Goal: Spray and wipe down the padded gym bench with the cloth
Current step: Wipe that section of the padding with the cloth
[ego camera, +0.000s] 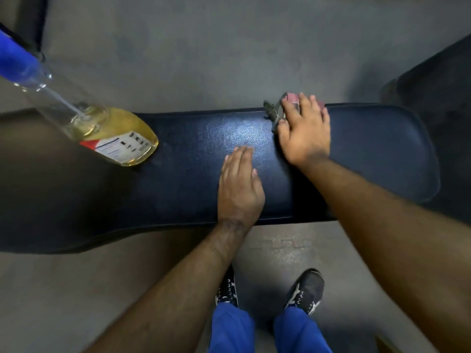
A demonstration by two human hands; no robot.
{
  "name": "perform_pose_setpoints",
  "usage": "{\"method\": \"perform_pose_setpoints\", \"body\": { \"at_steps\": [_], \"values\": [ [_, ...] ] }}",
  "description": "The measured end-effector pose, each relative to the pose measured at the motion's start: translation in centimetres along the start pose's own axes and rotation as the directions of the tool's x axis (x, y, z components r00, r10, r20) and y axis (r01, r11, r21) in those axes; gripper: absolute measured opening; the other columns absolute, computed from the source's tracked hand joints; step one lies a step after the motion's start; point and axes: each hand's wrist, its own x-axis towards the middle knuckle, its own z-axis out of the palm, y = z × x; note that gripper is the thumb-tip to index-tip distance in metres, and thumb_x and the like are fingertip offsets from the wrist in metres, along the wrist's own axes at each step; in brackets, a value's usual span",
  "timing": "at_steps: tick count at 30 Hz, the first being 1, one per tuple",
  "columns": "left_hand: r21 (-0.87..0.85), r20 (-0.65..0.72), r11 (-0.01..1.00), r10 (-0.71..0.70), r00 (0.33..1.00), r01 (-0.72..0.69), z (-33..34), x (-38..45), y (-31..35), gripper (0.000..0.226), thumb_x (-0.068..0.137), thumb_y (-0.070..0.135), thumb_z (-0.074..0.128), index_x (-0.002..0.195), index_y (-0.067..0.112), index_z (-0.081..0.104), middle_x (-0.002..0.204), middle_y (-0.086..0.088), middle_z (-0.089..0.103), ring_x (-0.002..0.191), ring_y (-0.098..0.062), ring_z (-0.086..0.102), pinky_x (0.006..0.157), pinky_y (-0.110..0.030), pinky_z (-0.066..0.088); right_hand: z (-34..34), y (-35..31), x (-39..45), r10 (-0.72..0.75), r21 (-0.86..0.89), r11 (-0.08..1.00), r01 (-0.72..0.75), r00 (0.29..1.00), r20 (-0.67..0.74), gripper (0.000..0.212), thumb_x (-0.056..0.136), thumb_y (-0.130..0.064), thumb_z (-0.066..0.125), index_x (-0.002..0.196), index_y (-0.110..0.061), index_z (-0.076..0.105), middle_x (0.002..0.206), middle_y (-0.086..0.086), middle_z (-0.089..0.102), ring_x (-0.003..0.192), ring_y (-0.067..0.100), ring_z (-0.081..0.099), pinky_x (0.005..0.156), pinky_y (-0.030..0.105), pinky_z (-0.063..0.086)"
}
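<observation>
A dark blue padded gym bench runs left to right across the middle of the view. My right hand lies flat with spread fingers on a small grey and pink cloth at the bench's far edge; most of the cloth is hidden under the hand. My left hand rests flat on the pad near the front edge, fingers straight and together, holding nothing. A clear spray bottle with yellow liquid, a label and a blue top stands on the bench at the left.
Grey floor surrounds the bench. My two dark shoes and blue trouser legs stand just in front of it. A dark object sits at the right beyond the bench end, and a dark frame part is at the top left.
</observation>
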Motion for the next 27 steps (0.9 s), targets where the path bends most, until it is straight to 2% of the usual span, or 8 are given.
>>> {"method": "perform_pose_setpoints", "body": {
  "at_steps": [2, 6, 10, 16, 20, 22, 24, 27],
  "values": [
    [0.057, -0.040, 0.997, -0.040, 0.998, 0.042, -1.4, -0.5, -0.9, 0.051, 0.088, 0.008, 0.049, 0.138, -0.002, 0.047, 0.143, -0.018, 0.049, 0.138, -0.031, 0.039, 0.120, -0.042, 0.022, 1.1, -3.1, -2.9, -0.011, -0.012, 1.000, 0.011, 1.000, 0.001, 0.064, 0.093, -0.042, 0.030, 0.153, -0.023, 0.037, 0.162, 0.015, 0.027, 0.151, 0.034, 0.021, 0.122, 0.053, 0.012],
    [0.365, 0.043, 0.930, -0.070, 0.997, 0.049, -3.4, -1.6, -4.6, 0.062, 0.095, 0.034, 0.038, 0.146, -0.001, 0.035, 0.154, -0.021, 0.032, 0.146, -0.034, 0.023, 0.121, -0.048, 0.017, 0.4, 0.8, -8.3, -0.600, -0.032, 0.790, 0.612, 0.782, 0.168, 0.061, 0.094, -0.041, 0.039, 0.153, -0.026, 0.037, 0.163, 0.012, 0.027, 0.151, 0.032, 0.023, 0.123, 0.050, 0.016],
    [0.331, 0.096, 0.944, -0.031, 0.995, -0.003, -3.6, -1.6, -5.6, 0.061, 0.097, 0.036, 0.035, 0.146, 0.000, 0.035, 0.156, -0.019, 0.029, 0.148, -0.032, 0.020, 0.121, -0.046, 0.014, 1.0, 0.0, -9.2, -0.029, -0.037, 0.999, 0.028, 0.998, -0.050, 0.064, 0.093, -0.040, 0.037, 0.154, -0.021, 0.035, 0.161, 0.020, 0.027, 0.149, 0.039, 0.024, 0.121, 0.055, 0.018],
    [0.224, 0.123, 0.971, 0.055, 0.991, -0.082, -6.9, -2.3, -7.2, 0.053, 0.090, 0.009, 0.044, 0.142, -0.001, 0.042, 0.148, -0.018, 0.043, 0.143, -0.030, 0.033, 0.120, -0.045, 0.021, 1.9, -2.7, -14.2, -0.635, -0.062, 0.761, 0.646, 0.761, 0.132, 0.067, 0.089, -0.042, 0.047, 0.153, -0.024, 0.038, 0.162, 0.015, 0.027, 0.150, 0.034, 0.025, 0.120, 0.054, 0.021],
    [0.345, 0.086, 0.933, 0.076, 0.993, -0.101, -8.8, -2.9, -9.6, 0.050, 0.094, 0.017, 0.044, 0.141, 0.000, 0.044, 0.148, -0.019, 0.043, 0.141, -0.032, 0.034, 0.119, -0.046, 0.023, 2.4, -5.8, -10.6, -0.012, -0.024, 1.000, 0.011, 0.999, -0.034, 0.066, 0.090, -0.041, 0.039, 0.153, -0.019, 0.036, 0.161, 0.021, 0.027, 0.149, 0.040, 0.023, 0.120, 0.058, 0.019],
    [0.365, 0.089, 0.926, 0.067, 0.994, -0.095, -9.0, -2.4, -10.2, 0.051, 0.095, 0.020, 0.041, 0.142, -0.001, 0.042, 0.150, -0.019, 0.041, 0.142, -0.032, 0.033, 0.119, -0.046, 0.022, 3.1, -9.3, -12.3, -0.317, -0.059, 0.946, 0.317, 0.948, 0.015, 0.067, 0.090, -0.041, 0.043, 0.153, -0.018, 0.036, 0.162, 0.021, 0.025, 0.149, 0.040, 0.023, 0.121, 0.057, 0.017],
    [0.341, 0.105, 0.935, 0.066, 0.992, -0.098, -8.8, -1.7, -10.6, 0.052, 0.095, 0.018, 0.042, 0.143, -0.001, 0.041, 0.150, -0.019, 0.040, 0.143, -0.031, 0.032, 0.120, -0.045, 0.021, 2.8, -8.4, -11.5, -0.671, -0.070, 0.723, 0.687, 0.723, 0.164, 0.067, 0.090, -0.042, 0.045, 0.153, -0.021, 0.037, 0.162, 0.018, 0.028, 0.149, 0.036, 0.025, 0.122, 0.053, 0.018],
    [0.329, 0.091, 0.941, 0.055, 0.994, -0.083, -8.6, -0.9, -11.2, 0.051, 0.096, 0.017, 0.042, 0.144, 0.000, 0.040, 0.152, -0.018, 0.039, 0.144, -0.030, 0.031, 0.120, -0.044, 0.020, 2.0, -8.0, -6.2, -0.354, -0.085, 0.930, 0.357, 0.934, 0.049, 0.066, 0.090, -0.042, 0.036, 0.153, -0.021, 0.037, 0.161, 0.018, 0.029, 0.149, 0.037, 0.027, 0.122, 0.050, 0.015]
  ]
}}
